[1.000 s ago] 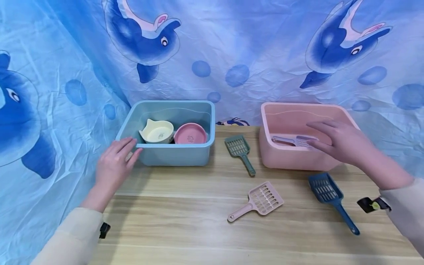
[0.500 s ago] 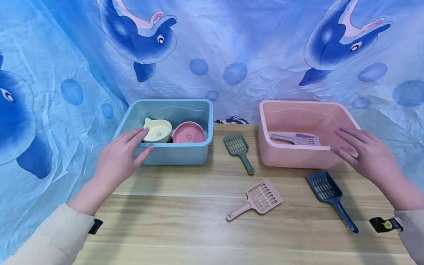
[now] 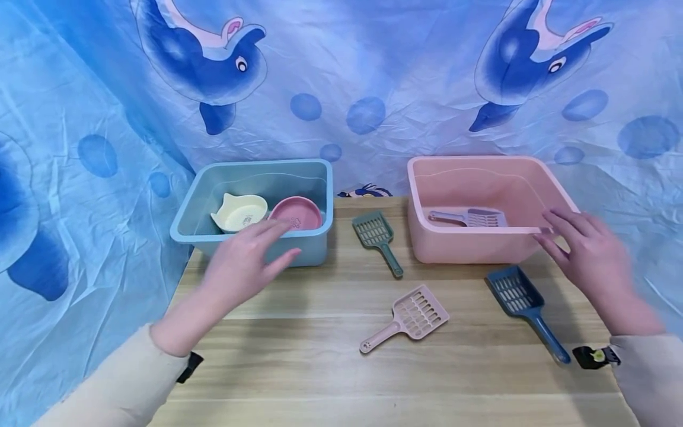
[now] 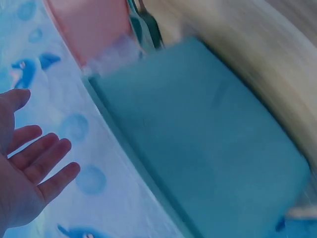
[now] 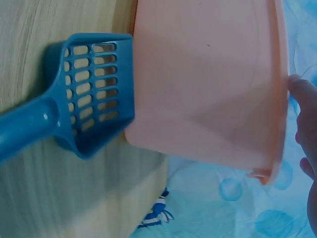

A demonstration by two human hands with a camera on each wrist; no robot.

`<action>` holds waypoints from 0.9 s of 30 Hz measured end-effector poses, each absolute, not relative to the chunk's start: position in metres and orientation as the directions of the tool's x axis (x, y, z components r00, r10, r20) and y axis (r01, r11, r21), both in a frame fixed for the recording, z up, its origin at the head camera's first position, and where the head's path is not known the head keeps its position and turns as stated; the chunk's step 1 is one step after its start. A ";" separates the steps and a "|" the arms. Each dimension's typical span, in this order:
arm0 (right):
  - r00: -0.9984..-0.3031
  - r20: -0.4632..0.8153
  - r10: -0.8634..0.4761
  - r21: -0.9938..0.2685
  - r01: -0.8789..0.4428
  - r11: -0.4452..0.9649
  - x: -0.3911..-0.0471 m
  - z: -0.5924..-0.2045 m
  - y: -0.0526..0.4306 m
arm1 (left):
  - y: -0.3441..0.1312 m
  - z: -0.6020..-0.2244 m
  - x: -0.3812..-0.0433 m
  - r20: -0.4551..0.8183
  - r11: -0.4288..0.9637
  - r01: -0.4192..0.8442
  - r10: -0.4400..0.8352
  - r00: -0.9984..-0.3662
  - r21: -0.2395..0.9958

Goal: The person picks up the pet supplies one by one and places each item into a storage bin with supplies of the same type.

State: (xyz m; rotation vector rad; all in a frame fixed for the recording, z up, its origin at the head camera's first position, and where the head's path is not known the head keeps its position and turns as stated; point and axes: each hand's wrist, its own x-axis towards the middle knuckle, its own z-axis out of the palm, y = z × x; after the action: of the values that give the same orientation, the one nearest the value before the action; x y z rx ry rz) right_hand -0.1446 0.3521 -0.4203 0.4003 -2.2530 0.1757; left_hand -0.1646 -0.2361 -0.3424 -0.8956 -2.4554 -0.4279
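Since the half-second-ago frame, left hand [image 3: 240, 261] has shifted right along the front of the blue tub [image 3: 315, 252]; right hand [image 3: 597, 255] holds roughly its spot at the pink tub [image 3: 464, 248]. View has swung a little too.

Step in hand, my read: tubs are in place and loaded, left hand in transit, right hand at the rim. Next move, if it's a pick, calls for lowering a hand and closing fingers on one thing; neither is set for that.

Pose: left reaches in from front-left, blurred, fingers extended, nothing held, overlapping the front rim near the pink bowl [image 3: 300, 209]; wrist view shows it clear of the tub wall. Right is loose, grasping nothing visible, fingertips at the front-right rim; looks like contact, pressure can't tell.

Locations: white cat-eared bowl [image 3: 240, 212] beside the pink one, both inside blue. Lilac scoop [image 3: 468, 219] lies inside pink. Green scoop [image 3: 381, 239], pink scoop [image 3: 401, 325], blue scoop [image 3: 530, 312] on the table.
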 end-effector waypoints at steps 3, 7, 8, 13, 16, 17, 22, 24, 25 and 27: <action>-0.606 0.772 -0.193 -0.028 -0.335 0.942 -0.146 -0.426 0.349 | -0.213 -0.352 -0.162 0.497 0.708 0.687 0.541 -0.678 0.166; -0.599 0.790 -0.133 -0.086 -0.322 0.943 -0.148 -0.437 0.343 | -0.186 -0.368 -0.163 0.409 0.695 0.681 0.566 -0.716 0.230; -0.589 0.800 -0.119 -0.099 -0.324 0.941 -0.149 -0.440 0.342 | -0.180 -0.372 -0.164 0.393 0.693 0.679 0.569 -0.722 0.244; -0.566 0.822 -0.062 -0.158 -0.331 0.930 -0.152 -0.455 0.340 | -0.160 -0.393 -0.173 0.324 0.677 0.649 0.563 -0.760 0.347; -0.575 0.818 -0.027 -0.198 -0.325 0.925 -0.153 -0.460 0.339 | -0.149 -0.403 -0.179 0.252 0.674 0.590 0.538 -0.804 0.444; -0.575 0.818 -0.014 -0.209 -0.321 0.924 -0.153 -0.461 0.338 | -0.146 -0.406 -0.181 0.224 0.674 0.564 0.527 -0.820 0.478; -0.540 0.841 0.035 -0.241 -0.317 0.917 -0.155 -0.465 0.335 | -0.132 -0.422 -0.193 0.111 0.641 0.446 0.492 -0.863 0.625; -0.527 0.849 0.046 -0.246 -0.316 0.916 -0.156 -0.467 0.334 | -0.127 -0.428 -0.198 0.069 0.628 0.400 0.482 -0.873 0.667; -0.521 0.852 0.051 -0.248 -0.315 0.916 -0.156 -0.469 0.334 | -0.125 -0.432 -0.200 0.052 0.621 0.379 0.477 -0.877 0.687; -0.504 0.861 0.063 -0.250 -0.311 0.917 -0.157 -0.472 0.333 | -0.120 -0.439 -0.205 0.015 0.612 0.330 0.461 -0.887 0.719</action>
State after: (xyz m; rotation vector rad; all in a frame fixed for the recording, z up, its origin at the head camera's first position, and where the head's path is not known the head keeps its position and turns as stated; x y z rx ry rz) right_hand -0.1573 0.3330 -0.4717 0.1777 -2.0533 0.4615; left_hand -0.2052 -0.1196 -0.4388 -0.7362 -2.9717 -1.2667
